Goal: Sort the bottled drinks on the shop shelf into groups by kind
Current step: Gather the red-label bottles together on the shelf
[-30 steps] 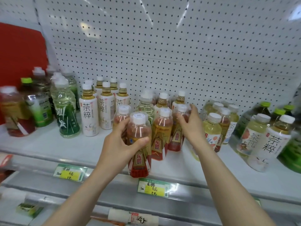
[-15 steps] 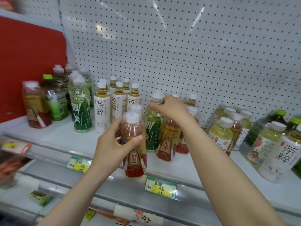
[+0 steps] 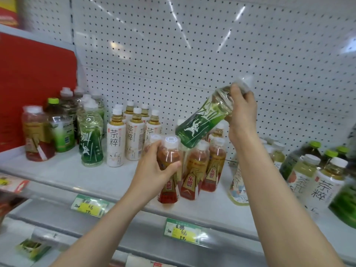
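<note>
My right hand grips a green-labelled bottle by its neck and holds it tilted in the air above the red-labelled bottles. My left hand is wrapped around a red-labelled tea bottle that stands at the front of the white shelf. Two more red-labelled bottles stand right beside it. A matching green-labelled bottle stands at the left, next to several white-labelled tea bottles.
Mixed bottles crowd the shelf's right end, some with green caps. A red-and-yellow bottle and a green-capped one stand far left. Perforated white backboard behind; price tags along the front rail.
My right hand took the green-labelled bottle out from among the red-labelled ones and lifted it up, tilted. My left hand stayed on its red-labelled bottle.
</note>
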A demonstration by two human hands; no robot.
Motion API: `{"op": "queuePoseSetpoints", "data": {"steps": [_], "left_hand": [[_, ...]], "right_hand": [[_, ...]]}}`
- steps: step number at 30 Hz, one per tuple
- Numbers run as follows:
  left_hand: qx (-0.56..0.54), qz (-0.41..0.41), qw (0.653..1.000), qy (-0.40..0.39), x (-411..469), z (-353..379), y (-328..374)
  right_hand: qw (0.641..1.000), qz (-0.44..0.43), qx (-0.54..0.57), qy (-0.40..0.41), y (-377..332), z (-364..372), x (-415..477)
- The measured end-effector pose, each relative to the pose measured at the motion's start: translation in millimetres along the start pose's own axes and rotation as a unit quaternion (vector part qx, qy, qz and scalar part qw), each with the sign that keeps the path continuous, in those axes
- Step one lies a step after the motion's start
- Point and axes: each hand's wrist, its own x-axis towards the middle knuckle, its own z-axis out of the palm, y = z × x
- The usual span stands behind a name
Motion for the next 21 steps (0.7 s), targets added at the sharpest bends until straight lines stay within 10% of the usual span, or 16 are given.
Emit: {"op": "queuePoseSetpoints", "data": {"steps": [21], "left_hand": [[0.211,0.125,0.957,0.158,24.6,-8.7,-14.3]], "right_hand": [[0.963,-0.002,0.269,0.003,-6.4,20.5,33.6]]}}
